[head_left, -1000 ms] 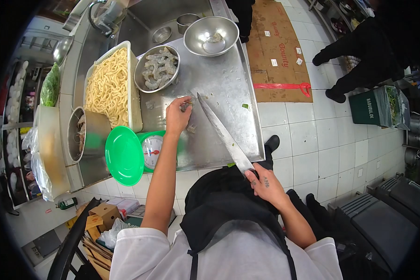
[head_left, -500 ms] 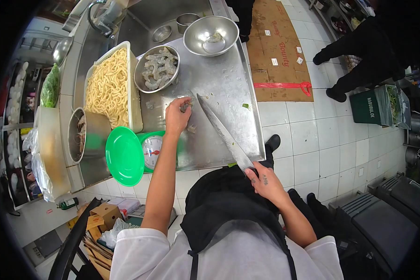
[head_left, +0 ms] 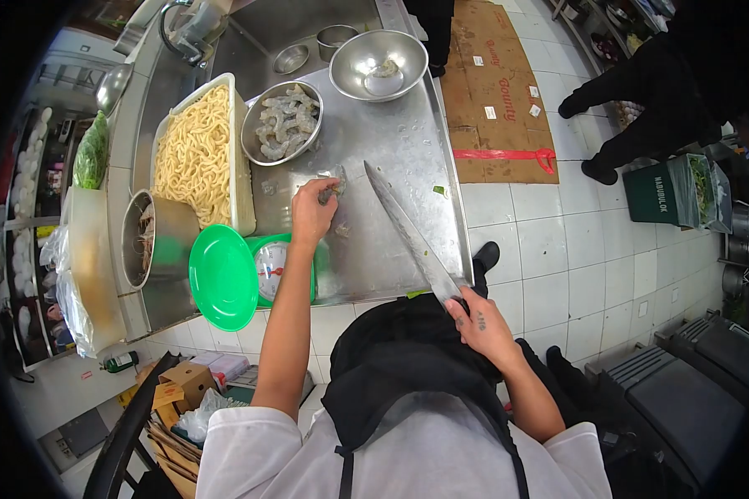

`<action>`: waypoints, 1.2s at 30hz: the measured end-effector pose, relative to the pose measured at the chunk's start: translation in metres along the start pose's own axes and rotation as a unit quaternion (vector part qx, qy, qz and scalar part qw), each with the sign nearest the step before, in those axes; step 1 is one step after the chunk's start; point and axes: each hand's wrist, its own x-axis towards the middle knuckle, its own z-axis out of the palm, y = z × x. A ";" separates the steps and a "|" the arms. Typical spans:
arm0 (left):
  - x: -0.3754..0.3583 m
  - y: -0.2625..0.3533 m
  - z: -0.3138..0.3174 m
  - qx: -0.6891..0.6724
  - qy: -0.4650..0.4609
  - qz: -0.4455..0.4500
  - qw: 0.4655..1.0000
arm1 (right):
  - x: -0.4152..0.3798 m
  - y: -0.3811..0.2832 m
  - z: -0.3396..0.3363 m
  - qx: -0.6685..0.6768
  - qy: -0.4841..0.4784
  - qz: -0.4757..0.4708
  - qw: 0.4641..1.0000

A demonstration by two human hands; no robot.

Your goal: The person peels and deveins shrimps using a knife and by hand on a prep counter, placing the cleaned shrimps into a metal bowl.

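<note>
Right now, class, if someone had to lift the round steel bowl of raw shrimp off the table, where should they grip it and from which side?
Grip the round steel bowl of raw shrimp by its flared rim, probably from the side facing the bare steel table. The white tub of noodles crowds the opposite side, and the sloped walls offer no other hold.

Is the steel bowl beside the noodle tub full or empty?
Nearly full: the steel bowl holds a heap of pale raw shrimp reaching its rim.
</note>
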 end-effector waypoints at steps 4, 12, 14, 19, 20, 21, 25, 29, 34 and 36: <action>-0.001 0.002 0.001 0.001 0.004 0.004 1.000 | -0.003 -0.007 0.003 0.000 -0.016 -0.025 1.000; -0.003 0.008 -0.001 0.001 0.004 -0.026 1.000 | -0.002 -0.007 0.008 -0.028 -0.003 -0.052 0.998; -0.003 -0.001 0.001 0.002 0.011 -0.015 1.000 | -0.001 -0.002 0.005 -0.031 0.002 -0.033 0.999; -0.004 -0.007 -0.001 0.012 0.023 -0.007 1.000 | -0.002 0.008 -0.002 -0.046 0.033 -0.037 0.998; -0.005 -0.007 -0.001 0.019 0.024 -0.013 0.999 | -0.002 0.010 -0.004 -0.062 0.053 -0.057 0.995; -0.006 -0.008 0.000 0.026 0.026 -0.020 0.999 | -0.004 0.010 -0.006 -0.064 0.054 -0.058 0.995; -0.010 -0.009 -0.001 0.036 0.021 -0.015 0.999 | -0.010 0.005 -0.014 -0.039 0.045 -0.010 0.998; -0.009 -0.009 0.003 0.062 0.029 0.011 0.998 | -0.017 -0.009 -0.016 -0.036 0.024 -0.008 0.999; -0.011 -0.003 0.000 -0.019 0.039 -0.062 0.997 | -0.017 -0.021 -0.024 -0.070 -0.020 0.011 0.997; -0.014 -0.005 -0.001 -0.155 0.040 -0.090 0.983 | -0.020 -0.020 -0.029 -0.065 -0.021 0.003 0.998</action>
